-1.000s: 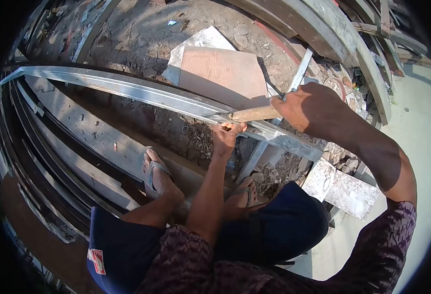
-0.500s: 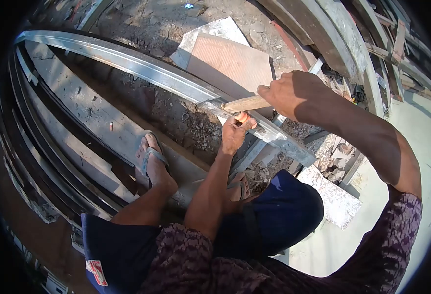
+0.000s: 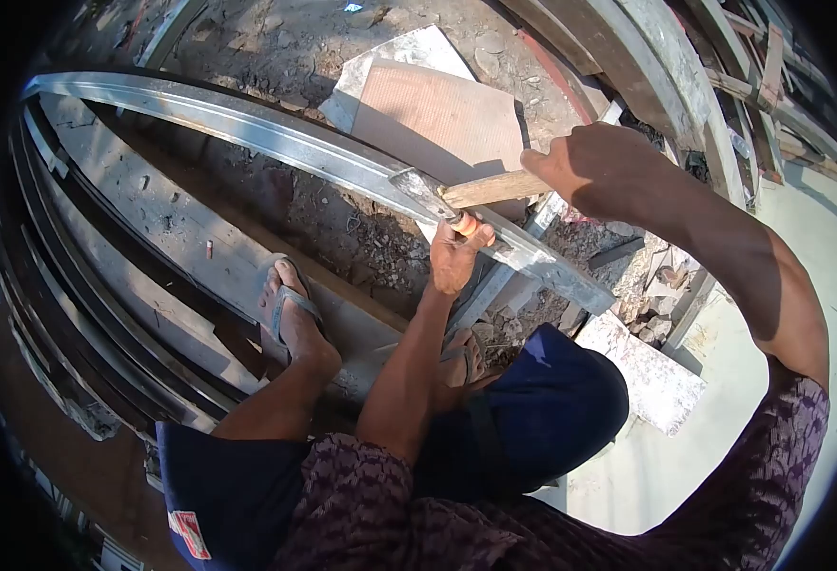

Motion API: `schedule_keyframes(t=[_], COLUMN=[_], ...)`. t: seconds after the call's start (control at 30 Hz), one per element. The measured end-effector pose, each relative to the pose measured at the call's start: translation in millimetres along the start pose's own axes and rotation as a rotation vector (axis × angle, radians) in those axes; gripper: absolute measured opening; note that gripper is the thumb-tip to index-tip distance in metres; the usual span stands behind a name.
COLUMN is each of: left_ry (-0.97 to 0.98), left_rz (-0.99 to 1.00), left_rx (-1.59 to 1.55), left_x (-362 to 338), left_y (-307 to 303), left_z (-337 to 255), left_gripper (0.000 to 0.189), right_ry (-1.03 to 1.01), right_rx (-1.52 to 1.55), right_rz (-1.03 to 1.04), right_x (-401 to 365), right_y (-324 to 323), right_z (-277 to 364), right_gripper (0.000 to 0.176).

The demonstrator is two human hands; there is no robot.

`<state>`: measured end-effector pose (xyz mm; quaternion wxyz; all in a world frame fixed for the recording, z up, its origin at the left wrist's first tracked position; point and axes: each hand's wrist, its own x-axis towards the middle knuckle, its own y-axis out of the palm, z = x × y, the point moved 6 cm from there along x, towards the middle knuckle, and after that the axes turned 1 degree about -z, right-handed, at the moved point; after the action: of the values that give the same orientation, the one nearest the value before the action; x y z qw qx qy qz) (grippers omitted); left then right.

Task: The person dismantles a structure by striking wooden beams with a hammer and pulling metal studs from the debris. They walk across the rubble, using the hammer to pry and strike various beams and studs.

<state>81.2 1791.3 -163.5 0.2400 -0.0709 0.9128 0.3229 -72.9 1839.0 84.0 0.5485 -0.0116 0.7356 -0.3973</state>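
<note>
A long grey metal frame piece runs diagonally from upper left to lower right. My left hand is closed round the orange handle of a tool, whose dark metal end lies over the frame piece. My right hand grips a wooden stick, held level above the frame piece. The stick's left end is close to the metal part of the tool, just above my left hand; whether they touch is hard to tell.
A ribbed tan board and a white slab lie on the rubble beyond. Long dark frame pieces are stacked at the left, beside my sandalled foot. Wooden beams stand at the upper right. A speckled tile lies by my knee.
The wooden stick and my right hand have shifted slightly right and up. More of the tool's metal end now shows over the frame piece. My left hand keeps its hold.
</note>
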Motion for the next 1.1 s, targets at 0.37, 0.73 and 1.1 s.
schedule_keyframes(t=[0.37, 0.73, 1.1], left_ry=[0.058, 0.109, 0.257], left_rz=[-0.093, -0.020, -0.907], left_rx=[-0.050, 0.004, 0.565], left_x=[-4.9, -38.5, 12.6], left_y=[7.8, 6.7, -132.5], left_z=[-9.7, 43.8, -128.5], left_gripper=[0.024, 0.015, 0.034], right_ry=[-0.043, 0.207, 0.199], right_rx=[0.092, 0.393, 0.280], right_rz=[-0.837, -0.670, -0.101], right_x=[0.1, -62.9, -64.0], right_y=[17.8, -4.8, 57.6], right_z=[-17.1, -60.6, -17.5], right_gripper=[0.060, 0.047, 0.042])
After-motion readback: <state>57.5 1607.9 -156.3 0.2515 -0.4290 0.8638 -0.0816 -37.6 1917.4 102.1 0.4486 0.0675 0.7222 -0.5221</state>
